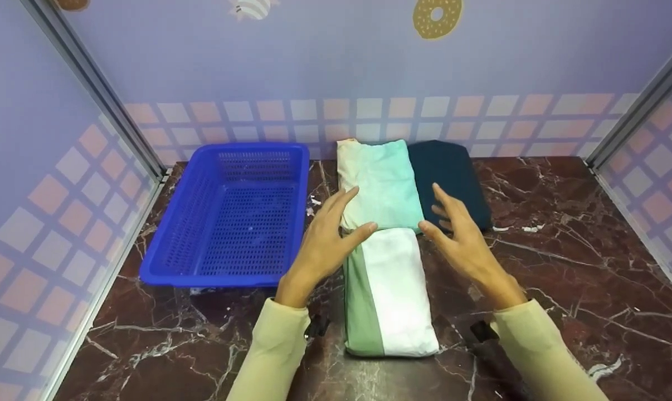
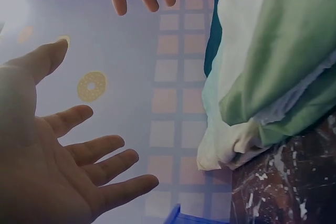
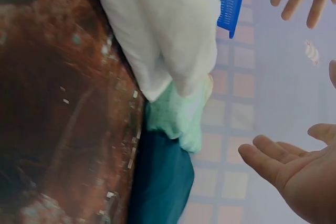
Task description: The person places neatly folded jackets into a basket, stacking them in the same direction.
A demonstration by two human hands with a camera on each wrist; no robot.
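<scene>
A folded green-and-white cloth lies lengthwise on the table nearest the person. Behind it is a folded cloth in cream and pale turquoise, and a folded dark navy cloth lies at that one's right. My left hand hovers with spread fingers over the left side of the cloths. On the other side, my right hand hangs above the table, its fingertips overlapping the navy cloth in the head view. Both palms face each other, with nothing held. In the left wrist view, the green-and-white cloth shows its layered folds.
A blue perforated plastic basket stands on the left, with nothing in it. The dark red marbled table is bounded by a patterned back wall and side panels. Small white scraps lie near the navy cloth.
</scene>
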